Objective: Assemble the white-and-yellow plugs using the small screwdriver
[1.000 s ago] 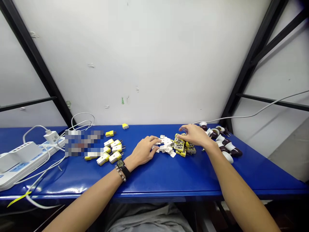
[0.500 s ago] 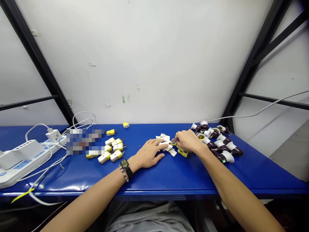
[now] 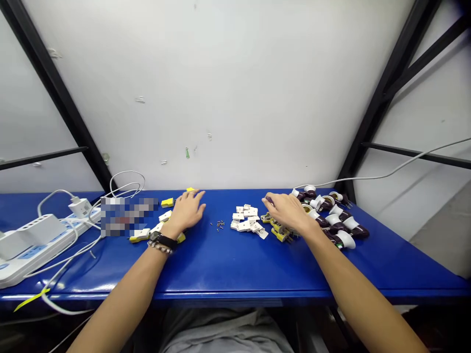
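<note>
Our open left hand (image 3: 187,212) has moved from the white parts (image 3: 246,219) to the yellow plugs (image 3: 167,202); we cannot tell if our right hand (image 3: 289,213) grips anything.

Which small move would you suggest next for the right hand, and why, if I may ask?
I would probably have the right hand pick up one yellow plug part from the small heap, since its fingers already rest just above that heap, while the white plug pieces lie separately beside it and the left hand is farther away.
</note>
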A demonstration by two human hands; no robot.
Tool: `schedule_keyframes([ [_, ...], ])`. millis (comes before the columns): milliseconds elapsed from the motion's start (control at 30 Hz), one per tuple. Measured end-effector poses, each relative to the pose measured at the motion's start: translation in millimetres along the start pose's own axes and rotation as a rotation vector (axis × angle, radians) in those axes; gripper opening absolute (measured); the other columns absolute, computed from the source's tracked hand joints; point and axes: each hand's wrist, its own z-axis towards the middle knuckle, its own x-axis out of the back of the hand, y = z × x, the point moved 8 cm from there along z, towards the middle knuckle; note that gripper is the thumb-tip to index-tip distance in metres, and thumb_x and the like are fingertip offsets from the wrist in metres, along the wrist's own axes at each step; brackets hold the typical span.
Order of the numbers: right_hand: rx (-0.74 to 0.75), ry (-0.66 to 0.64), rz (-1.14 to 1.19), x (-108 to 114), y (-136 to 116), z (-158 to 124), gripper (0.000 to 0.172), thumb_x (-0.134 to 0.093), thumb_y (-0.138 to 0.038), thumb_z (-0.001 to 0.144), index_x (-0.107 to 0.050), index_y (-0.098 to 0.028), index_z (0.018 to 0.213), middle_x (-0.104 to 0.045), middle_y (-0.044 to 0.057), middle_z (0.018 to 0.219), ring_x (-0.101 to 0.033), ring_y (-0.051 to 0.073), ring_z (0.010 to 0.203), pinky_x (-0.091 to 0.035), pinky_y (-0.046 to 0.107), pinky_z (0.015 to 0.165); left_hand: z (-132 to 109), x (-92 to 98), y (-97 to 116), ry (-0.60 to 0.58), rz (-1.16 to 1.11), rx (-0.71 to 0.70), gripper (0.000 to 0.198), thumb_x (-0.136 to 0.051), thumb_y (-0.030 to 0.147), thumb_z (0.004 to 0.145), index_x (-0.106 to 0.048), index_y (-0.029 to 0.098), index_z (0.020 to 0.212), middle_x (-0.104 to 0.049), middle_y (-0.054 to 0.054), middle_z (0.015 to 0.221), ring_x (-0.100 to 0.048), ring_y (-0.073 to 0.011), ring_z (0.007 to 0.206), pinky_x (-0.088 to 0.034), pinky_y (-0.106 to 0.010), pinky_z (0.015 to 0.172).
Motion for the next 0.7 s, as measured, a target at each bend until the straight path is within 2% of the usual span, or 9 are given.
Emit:
schedule_keyframes([
  [67, 0.000, 0.042, 0.020, 3.5, -1.9, 0.0, 0.036, -0.034, -0.037, 0.104, -0.063, -0.020, 0.093, -0.072, 0.006, 0.081, -0.065, 0.021, 0.072, -0.028, 0.030, 0.063, 4.6, -17.1, -35.3, -0.156, 0.071, 0.095, 0.058, -0.041, 0.036, 0.098, -0.037, 0.016, 0.152, -0.043, -0.019, 0.153, -0.041, -0.0392, 0.139, -0.038, -0.056, 0.110],
  [100, 0.002, 0.065, 0.027, 5.2, -2.7, 0.0, 0.035, -0.035, -0.037, 0.104, -0.062, -0.020, 0.091, -0.072, 0.006, 0.082, -0.064, 0.020, 0.072, -0.028, 0.030, 0.063, 8.0, -22.7, -46.9, -0.191, 0.076, 0.103, 0.058, -0.041, 0.034, 0.097, -0.038, 0.016, 0.152, -0.044, -0.020, 0.153, -0.042, -0.0395, 0.138, -0.039, -0.057, 0.109],
  [233, -0.009, 0.179, 0.138, 14.8, -1.2, 0.7, 0.030, -0.036, -0.036, 0.105, -0.059, -0.020, 0.094, -0.071, 0.006, 0.087, -0.063, 0.020, 0.073, -0.030, 0.029, 0.062, 33.8, -39.3, -68.3, -0.266, 0.078, 0.083, 0.064, -0.045, 0.012, 0.088, -0.039, 0.024, 0.151, -0.043, -0.015, 0.156, -0.046, -0.0339, 0.138, -0.044, -0.054, 0.106],
  [367, -0.044, 0.240, 0.326, 21.5, 5.4, 0.9, 0.028, -0.036, -0.036, 0.104, -0.059, -0.020, 0.101, -0.070, 0.005, 0.085, -0.062, 0.019, 0.071, -0.035, 0.028, 0.064, 62.5, -50.7, -70.5, -0.296, 0.076, 0.066, 0.076, -0.050, 0.004, 0.078, -0.040, 0.025, 0.150, -0.039, -0.013, 0.159, -0.047, -0.0303, 0.138, -0.044, -0.046, 0.107],
  [500, -0.037, 0.259, 0.388, 24.5, 4.1, -1.2, 0.030, -0.036, -0.037, 0.104, -0.060, -0.020, 0.098, -0.068, 0.005, 0.083, -0.060, 0.019, 0.071, -0.035, 0.028, 0.063, 70.4, -56.3, -68.6, -0.318, 0.066, 0.073, 0.067, -0.052, 0.007, 0.081, -0.046, 0.021, 0.146, -0.049, -0.019, 0.148, -0.058, -0.0303, 0.126, -0.048, -0.040, 0.101],
  [600, -0.011, 0.295, 0.428, 28.2, -1.3, -3.6, 0.031, -0.037, -0.038, 0.103, -0.060, -0.020, 0.095, -0.067, 0.006, 0.087, -0.059, 0.019, 0.074, -0.038, 0.028, 0.065, 68.5, -49.5, -65.4, -0.328, 0.051, 0.081, 0.054, -0.053, 0.014, 0.084, -0.055, 0.017, 0.138, -0.059, -0.021, 0.133, -0.065, -0.0324, 0.113, -0.050, -0.041, 0.095],
  [700, 0.008, 0.374, 0.527, 34.7, -3.8, -6.3, 0.034, -0.037, -0.040, 0.103, -0.059, -0.019, 0.090, -0.065, 0.007, 0.090, -0.059, 0.019, 0.080, -0.042, 0.029, 0.071, 63.7, -33.6, -52.5, -0.325, 0.004, 0.049, 0.042, -0.056, 0.028, 0.087, -0.061, 0.016, 0.127, -0.066, -0.019, 0.123, -0.064, -0.0335, 0.110, -0.049, -0.042, 0.093],
])
